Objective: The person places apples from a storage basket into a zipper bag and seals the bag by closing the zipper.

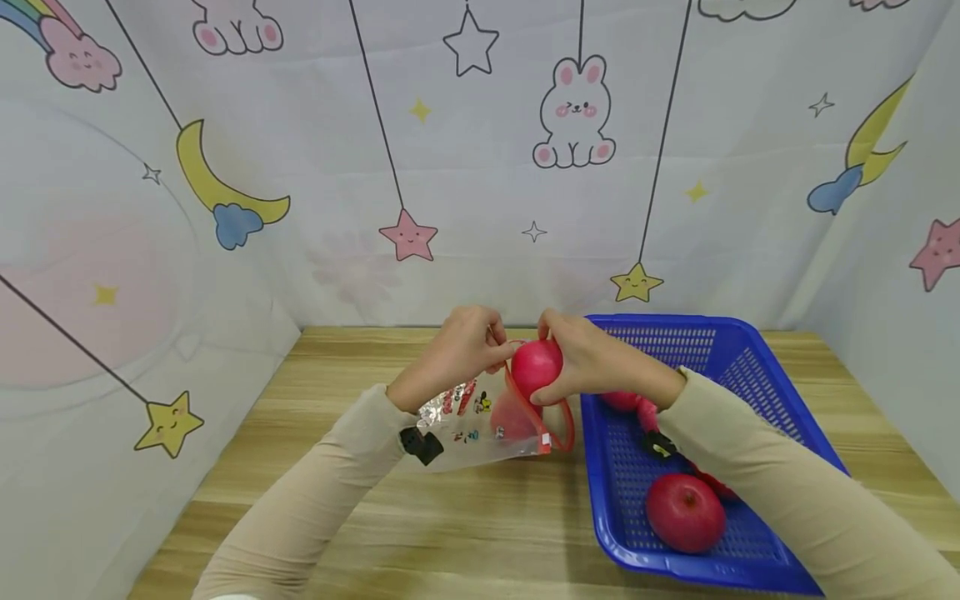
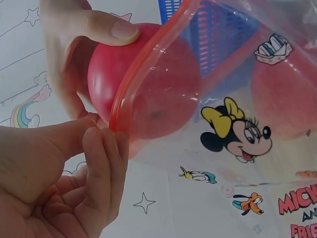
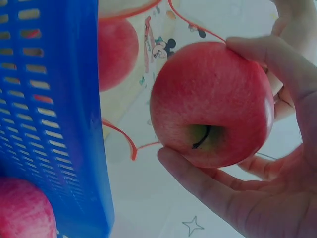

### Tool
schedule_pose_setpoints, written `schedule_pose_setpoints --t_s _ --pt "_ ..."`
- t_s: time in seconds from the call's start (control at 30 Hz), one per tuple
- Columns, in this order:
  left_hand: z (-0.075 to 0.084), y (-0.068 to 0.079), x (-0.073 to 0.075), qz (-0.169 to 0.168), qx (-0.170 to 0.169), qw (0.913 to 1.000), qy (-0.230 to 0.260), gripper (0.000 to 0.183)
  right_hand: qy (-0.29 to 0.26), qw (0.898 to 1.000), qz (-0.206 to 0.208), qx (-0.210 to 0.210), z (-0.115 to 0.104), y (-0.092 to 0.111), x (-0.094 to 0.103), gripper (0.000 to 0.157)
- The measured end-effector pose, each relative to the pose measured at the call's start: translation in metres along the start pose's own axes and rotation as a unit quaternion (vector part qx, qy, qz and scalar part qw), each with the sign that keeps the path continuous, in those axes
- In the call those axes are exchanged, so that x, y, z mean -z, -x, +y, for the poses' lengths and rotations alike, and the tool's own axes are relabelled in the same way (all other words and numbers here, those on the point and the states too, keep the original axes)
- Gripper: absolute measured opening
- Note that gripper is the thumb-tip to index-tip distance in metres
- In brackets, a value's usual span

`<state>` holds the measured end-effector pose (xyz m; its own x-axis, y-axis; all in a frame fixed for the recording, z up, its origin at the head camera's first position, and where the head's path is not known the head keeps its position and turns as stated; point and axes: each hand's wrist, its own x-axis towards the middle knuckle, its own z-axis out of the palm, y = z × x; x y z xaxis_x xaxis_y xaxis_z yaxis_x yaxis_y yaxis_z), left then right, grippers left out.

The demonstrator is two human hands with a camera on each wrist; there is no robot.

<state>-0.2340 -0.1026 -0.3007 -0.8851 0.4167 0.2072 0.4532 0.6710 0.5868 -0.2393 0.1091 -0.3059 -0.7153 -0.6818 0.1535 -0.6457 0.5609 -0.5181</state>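
Note:
My right hand (image 1: 592,358) grips a red apple (image 3: 213,94) at the mouth of a clear zip bag printed with cartoon figures (image 2: 198,153). Its fingers and thumb spread around the fruit, stem end toward the right wrist camera. My left hand (image 1: 467,348) pinches the bag's red edge between thumb and fingers. In the left wrist view, part of the held apple shows through the clear film, behind that edge. A second apple (image 2: 285,96) lies inside the bag, low down.
Right of the bag, a blue perforated basket (image 1: 603,533) stands on the wooden table (image 1: 360,533). It holds a red apple (image 1: 686,512), and pink, red and black items partly hidden by my right arm. A printed white cloth (image 1: 480,275) hangs behind.

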Motion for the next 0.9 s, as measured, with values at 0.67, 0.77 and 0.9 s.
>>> schedule_pose_setpoints --t_s 0.67,0.77,0.9 --pt "-0.004 0.004 0.003 0.009 0.007 0.9999 0.008 0.015 -0.029 0.997 0.04 -0.062 -0.01 -0.002 -0.022 0.067" --pt "-0.006 0.005 0.004 0.017 0.01 0.9998 0.002 0.013 -0.043 0.996 0.054 -0.051 -0.008 -0.002 -0.029 0.066" --pt "-0.009 0.005 0.006 0.023 0.009 0.9996 -0.013 0.011 -0.088 0.994 0.045 -0.04 -0.009 -0.002 -0.034 0.056"
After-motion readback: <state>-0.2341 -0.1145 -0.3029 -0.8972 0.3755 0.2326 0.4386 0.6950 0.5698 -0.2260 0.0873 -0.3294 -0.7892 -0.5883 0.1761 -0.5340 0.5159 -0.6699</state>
